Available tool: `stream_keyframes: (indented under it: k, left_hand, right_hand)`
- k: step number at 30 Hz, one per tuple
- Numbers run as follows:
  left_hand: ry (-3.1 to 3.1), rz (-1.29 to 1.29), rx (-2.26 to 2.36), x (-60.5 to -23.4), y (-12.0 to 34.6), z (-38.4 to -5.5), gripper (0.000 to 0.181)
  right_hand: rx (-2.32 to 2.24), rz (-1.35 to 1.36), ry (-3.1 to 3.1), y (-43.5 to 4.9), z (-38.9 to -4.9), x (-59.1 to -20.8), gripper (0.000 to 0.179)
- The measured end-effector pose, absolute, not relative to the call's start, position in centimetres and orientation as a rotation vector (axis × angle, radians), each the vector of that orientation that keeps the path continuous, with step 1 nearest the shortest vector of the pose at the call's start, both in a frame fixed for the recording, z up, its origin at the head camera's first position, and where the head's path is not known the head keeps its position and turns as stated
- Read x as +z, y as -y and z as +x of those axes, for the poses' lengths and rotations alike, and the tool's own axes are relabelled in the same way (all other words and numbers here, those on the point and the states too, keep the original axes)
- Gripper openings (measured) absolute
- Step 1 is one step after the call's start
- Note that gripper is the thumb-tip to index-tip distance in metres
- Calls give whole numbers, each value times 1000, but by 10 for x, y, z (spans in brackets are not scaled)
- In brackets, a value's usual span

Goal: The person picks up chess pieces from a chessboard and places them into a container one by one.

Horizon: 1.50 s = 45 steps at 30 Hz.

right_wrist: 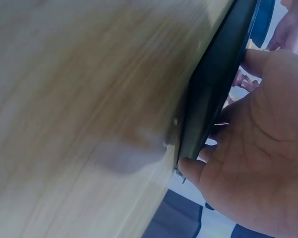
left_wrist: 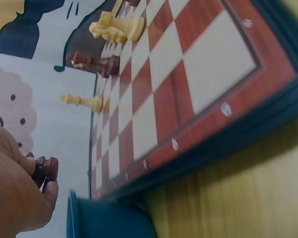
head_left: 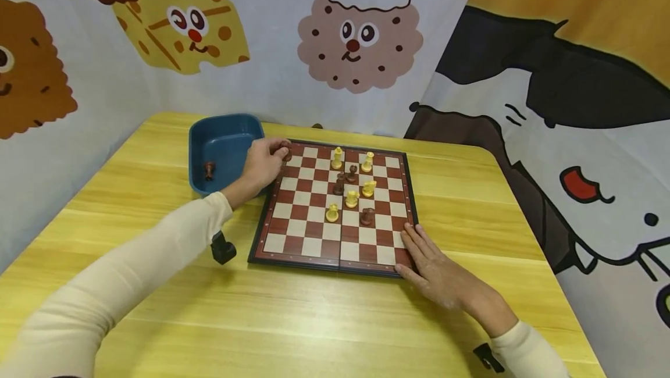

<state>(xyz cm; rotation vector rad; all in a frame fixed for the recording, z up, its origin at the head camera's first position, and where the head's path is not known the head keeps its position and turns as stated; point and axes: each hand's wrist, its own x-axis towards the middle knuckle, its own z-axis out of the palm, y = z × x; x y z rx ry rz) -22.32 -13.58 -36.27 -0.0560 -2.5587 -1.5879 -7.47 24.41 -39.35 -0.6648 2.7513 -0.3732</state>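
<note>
While the left hand carries the dark chess piece at the far-left corner of the chessboard, keep the piece vertical and the wrist steady. Lift the base over the board's edge; do not drag it. Approach from the outer side, clear of the light piece at the far edge and the dark knot of pieces near the middle. Allow clearance at the blue bin, which stands just beside the board on the surface and contains another dark piece. Apply only light bracing pressure with the right hand; a hard push could shift the board. The left fingers are nearly closed, pinching the dark chess piece between thumb and fingertips; in the left wrist view, a gap appears between its base and the board. The right fingers are extended and slightly spread, grasping no piece, and touch the board's near-right corner.
</note>
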Motion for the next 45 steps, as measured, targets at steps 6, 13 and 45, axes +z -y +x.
stream_keyframes:
  k: [6, 13, 45]
  left_hand:
    - [2553, -43, -1548, -365, 154, -221, 26]
    - [2582, -52, -1474, -366, 172, -217, 26]
    - [2459, -248, -1714, -354, 175, -222, 55]
  right_hand:
    - [-373, -667, -2754, -244, -75, -394, 78]
    - [-361, -670, -2746, -242, -76, -394, 78]
    - [-326, -664, -2765, -243, -74, -399, 77]
